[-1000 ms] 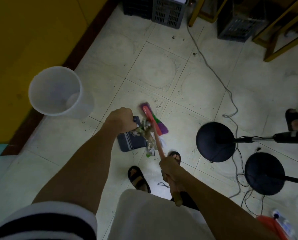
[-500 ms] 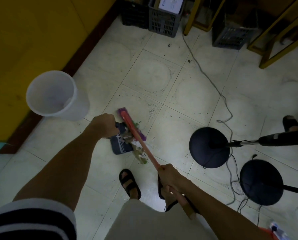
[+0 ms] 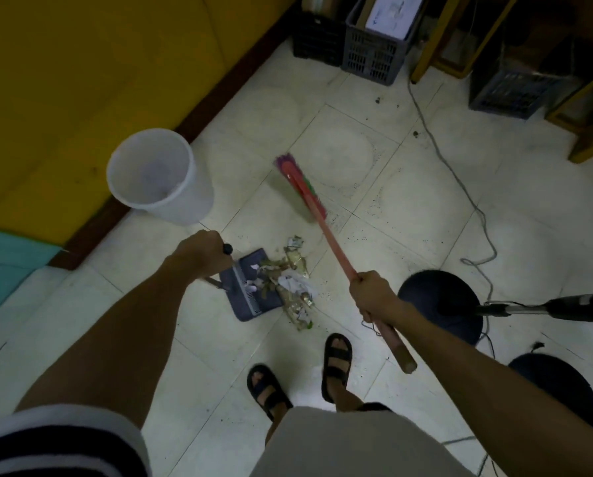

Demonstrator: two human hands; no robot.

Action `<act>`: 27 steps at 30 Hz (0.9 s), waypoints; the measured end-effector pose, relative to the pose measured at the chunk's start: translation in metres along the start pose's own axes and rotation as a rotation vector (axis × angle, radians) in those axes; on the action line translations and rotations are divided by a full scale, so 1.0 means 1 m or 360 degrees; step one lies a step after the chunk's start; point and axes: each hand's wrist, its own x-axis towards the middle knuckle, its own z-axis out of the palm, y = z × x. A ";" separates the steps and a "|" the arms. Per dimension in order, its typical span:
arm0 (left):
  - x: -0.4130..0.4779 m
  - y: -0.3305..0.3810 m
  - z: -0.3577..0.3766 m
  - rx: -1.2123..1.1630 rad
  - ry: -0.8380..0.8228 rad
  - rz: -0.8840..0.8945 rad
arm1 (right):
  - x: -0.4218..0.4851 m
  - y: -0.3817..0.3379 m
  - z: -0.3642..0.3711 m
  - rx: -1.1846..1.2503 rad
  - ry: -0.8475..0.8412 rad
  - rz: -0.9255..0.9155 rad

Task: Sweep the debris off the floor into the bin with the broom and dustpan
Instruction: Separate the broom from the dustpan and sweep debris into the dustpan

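I see crumpled debris (image 3: pixel 289 287) heaped half on the dark dustpan (image 3: pixel 250 306), half on the floor (image 3: pixel 408 208), near the white bin (image 3: pixel 157 173). My left hand (image 3: pixel 198 251) grips the dustpan's handle. My right hand (image 3: pixel 374 294) clasps the red broom (image 3: pixel 324 232), its head beyond the pile.

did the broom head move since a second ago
Yes. The broom head has swung off the dustpan and away from the person. It is now level with the white bin, beyond the debris.
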 end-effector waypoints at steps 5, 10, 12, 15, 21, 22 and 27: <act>0.013 -0.033 0.003 -0.0077 -0.0002 -0.0049 | 0.034 -0.013 0.025 0.0013 -0.0047 0.0195; 0.028 -0.059 -0.007 -0.0142 0.0071 -0.0052 | 0.048 -0.014 0.065 0.0097 -0.0168 0.0469; 0.030 -0.056 -0.008 -0.0151 0.0058 -0.0012 | 0.046 -0.013 0.089 0.0006 -0.0223 0.0448; 0.031 -0.050 -0.012 -0.0181 0.0035 0.0053 | 0.031 -0.021 0.115 0.0025 -0.0330 0.0481; 0.030 -0.050 -0.017 -0.0198 0.0031 0.0072 | 0.005 -0.031 0.145 0.0169 -0.0515 0.0575; 0.028 -0.049 -0.017 -0.0201 0.0026 0.0083 | 0.000 -0.029 0.149 0.0212 -0.0549 0.0542; 0.024 -0.046 -0.016 -0.0172 0.0019 0.0094 | -0.017 -0.023 0.141 0.0223 -0.0458 0.0436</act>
